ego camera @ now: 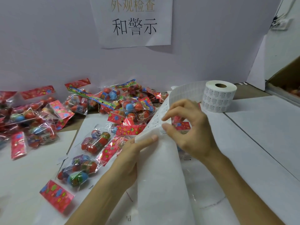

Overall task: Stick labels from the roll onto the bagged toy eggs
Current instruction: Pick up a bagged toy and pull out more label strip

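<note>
Plainly, in the head view, everything turns on the label strip (159, 114), which runs from the upright label roll (219, 96) at the far right down towards the person, its long axis going far-right to near-centre. The left hand (129, 153) holds the strip from below, its thumb pressed flat on the bare backing and its fingers hidden beneath the paper. The right hand (190, 127) comes in from the right with thumb and forefinger curled together over the strip's edge, pinching at a label (162, 132). Whether the label is already lifted free is too small to tell.

The bagged toy eggs lie to the left of both hands. The nearest bag (95, 142) is just beside the left hand, another bag (78, 171) is closer to the person, and a heap of bags (126, 103) sits by the back wall. One more bag (181, 125) peeks out under the right hand. By my reckoning the right hand must carry the label leftward across the strip, since the left hand is nearer the bags but busy.

The counter (259, 127) is covered in white sheets. A printed sign (134, 21) hangs on the wall, and a cardboard box (285, 78) stands at far right.
</note>
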A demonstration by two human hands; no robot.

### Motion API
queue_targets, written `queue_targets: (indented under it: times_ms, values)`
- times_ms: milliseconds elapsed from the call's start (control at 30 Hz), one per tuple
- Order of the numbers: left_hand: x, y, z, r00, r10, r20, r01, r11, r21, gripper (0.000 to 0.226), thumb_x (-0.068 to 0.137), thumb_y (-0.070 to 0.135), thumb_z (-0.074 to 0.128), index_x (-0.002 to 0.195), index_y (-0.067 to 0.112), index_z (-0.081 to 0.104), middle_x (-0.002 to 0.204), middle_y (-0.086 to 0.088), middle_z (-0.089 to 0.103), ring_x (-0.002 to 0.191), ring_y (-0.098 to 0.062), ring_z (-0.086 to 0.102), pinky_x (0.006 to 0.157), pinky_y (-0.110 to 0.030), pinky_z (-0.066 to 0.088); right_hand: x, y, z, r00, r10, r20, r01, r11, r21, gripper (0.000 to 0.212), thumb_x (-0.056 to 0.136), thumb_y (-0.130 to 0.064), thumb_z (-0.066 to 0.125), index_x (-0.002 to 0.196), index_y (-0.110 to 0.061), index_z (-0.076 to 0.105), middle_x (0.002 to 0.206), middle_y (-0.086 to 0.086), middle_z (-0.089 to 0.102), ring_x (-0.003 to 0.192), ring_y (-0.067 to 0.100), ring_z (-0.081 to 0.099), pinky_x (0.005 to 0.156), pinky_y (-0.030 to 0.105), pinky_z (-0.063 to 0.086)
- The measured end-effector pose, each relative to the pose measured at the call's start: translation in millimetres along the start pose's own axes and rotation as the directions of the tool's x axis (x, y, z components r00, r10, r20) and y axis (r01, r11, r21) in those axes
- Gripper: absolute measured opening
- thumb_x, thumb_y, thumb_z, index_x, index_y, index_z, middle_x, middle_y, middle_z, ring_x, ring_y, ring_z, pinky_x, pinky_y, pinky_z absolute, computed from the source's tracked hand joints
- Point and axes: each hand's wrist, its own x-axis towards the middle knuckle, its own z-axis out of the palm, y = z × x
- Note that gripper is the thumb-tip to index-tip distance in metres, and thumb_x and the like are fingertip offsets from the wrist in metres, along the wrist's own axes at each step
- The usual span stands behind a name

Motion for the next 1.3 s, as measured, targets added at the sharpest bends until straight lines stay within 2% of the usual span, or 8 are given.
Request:
queue_targets:
  times_ms: [67, 133, 267, 367, 667, 1033, 1100, 1300]
  values:
    - [0.8, -0.8, -1.2, 1.000, 0.017, 0.010, -0.017, 1.000, -0.018, 0.039, 0.089, 0.024, 0.074, 0.126, 0.009, 0.072, 0.123, -0.024, 0.071, 0.110, -0.041, 0.070, 0.093, -0.046, 0.059, -1.9, -0.3, 5.3, 0.998, -0.021, 0.057, 0.022, 0.999, -0.023, 0.011, 0.078, -0.015, 0.081, 0.087, -0.015, 0.075, 0.098, -0.003, 0.061, 0.097, 0.016, 0.056, 0.081, 0.017, 0.044]
    - [2.2, -1.6, -2.2, 1.000, 0.020, 0.017, -0.019, 0.998, -0.052, 0.038, 0.093, 0.023, 0.069, 0.128, 0.008, 0.071, 0.126, -0.026, 0.070, 0.118, -0.045, 0.066, 0.100, -0.050, 0.055, -3.4, 2.5, 7.8, 0.994, -0.013, 0.111, 0.016, 0.999, -0.032, 0.016, 0.078, -0.017, 0.083, 0.091, -0.017, 0.075, 0.099, -0.005, 0.060, 0.097, 0.017, 0.056, 0.079, 0.019, 0.046]
    - [1.9, -1.2, -2.1, 0.999, 0.016, 0.040, -0.011, 0.994, -0.108, 0.039, 0.088, 0.019, 0.071, 0.125, 0.006, 0.072, 0.121, -0.025, 0.072, 0.100, -0.036, 0.074, 0.081, -0.042, 0.063, -3.9, 8.0, 6.6, 0.985, 0.035, 0.169, -0.025, 0.998, -0.064, 0.024, 0.078, -0.032, 0.080, 0.098, -0.022, 0.072, 0.101, -0.015, 0.063, 0.098, 0.015, 0.058, 0.084, 0.032, 0.049]
    - [1.6, -1.2, -3.6, 0.997, 0.013, 0.074, -0.002, 0.989, -0.146, 0.036, 0.084, 0.014, 0.074, 0.119, 0.008, 0.076, 0.113, -0.022, 0.075, 0.092, -0.033, 0.076, 0.072, -0.038, 0.062, -3.3, 9.6, 4.5, 0.977, 0.067, 0.202, -0.053, 0.996, -0.072, 0.028, 0.078, -0.040, 0.078, 0.101, -0.024, 0.072, 0.101, -0.017, 0.067, 0.099, 0.015, 0.060, 0.087, 0.038, 0.051]
    - [5.8, -4.9, -4.1, 0.996, 0.053, 0.067, -0.045, 0.993, -0.109, 0.043, 0.075, 0.011, 0.075, 0.117, 0.006, 0.075, 0.108, -0.022, 0.075, 0.088, -0.031, 0.076, 0.070, -0.037, 0.062, -2.1, 11.5, 2.9, 0.977, 0.098, 0.189, -0.087, 0.994, -0.063, 0.022, 0.075, -0.035, 0.081, 0.091, -0.022, 0.076, 0.096, -0.013, 0.068, 0.095, 0.020, 0.060, 0.082, 0.040, 0.051]
    - [6.2, -6.0, -3.2, 0.996, 0.083, -0.013, -0.084, 0.995, -0.061, 0.047, 0.071, 0.008, 0.079, 0.118, 0.008, 0.075, 0.106, -0.020, 0.076, 0.083, -0.030, 0.076, 0.067, -0.036, 0.061, -4.4, 13.2, 6.9, 0.985, 0.101, 0.137, -0.100, 0.995, -0.014, 0.015, 0.074, -0.025, 0.082, 0.083, -0.017, 0.073, 0.093, -0.009, 0.065, 0.088, 0.015, 0.061, 0.074, 0.039, 0.052]
    - [5.9, -5.6, -2.7, 0.996, 0.094, -0.014, -0.094, 0.994, -0.053, 0.048, 0.072, 0.002, 0.081, 0.119, 0.007, 0.073, 0.105, -0.020, 0.076, 0.083, -0.029, 0.076, 0.067, -0.037, 0.062, -4.7, 13.8, 7.8, 0.988, 0.098, 0.123, -0.096, 0.995, -0.017, 0.015, 0.075, -0.028, 0.081, 0.082, -0.018, 0.073, 0.093, -0.010, 0.065, 0.088, 0.015, 0.061, 0.073, 0.040, 0.052]
    - [5.5, -4.3, -1.6, 0.993, 0.117, -0.024, -0.117, 0.993, -0.019, 0.034, 0.088, -0.003, 0.067, 0.120, 0.006, 0.072, 0.106, -0.021, 0.076, 0.085, -0.030, 0.074, 0.073, -0.039, 0.064, -4.9, 15.8, 7.9, 0.992, 0.087, 0.092, -0.088, 0.996, 0.001, 0.016, 0.077, -0.034, 0.080, 0.080, -0.020, 0.074, 0.091, -0.013, 0.066, 0.084, 0.015, 0.065, 0.070, 0.039, 0.053]
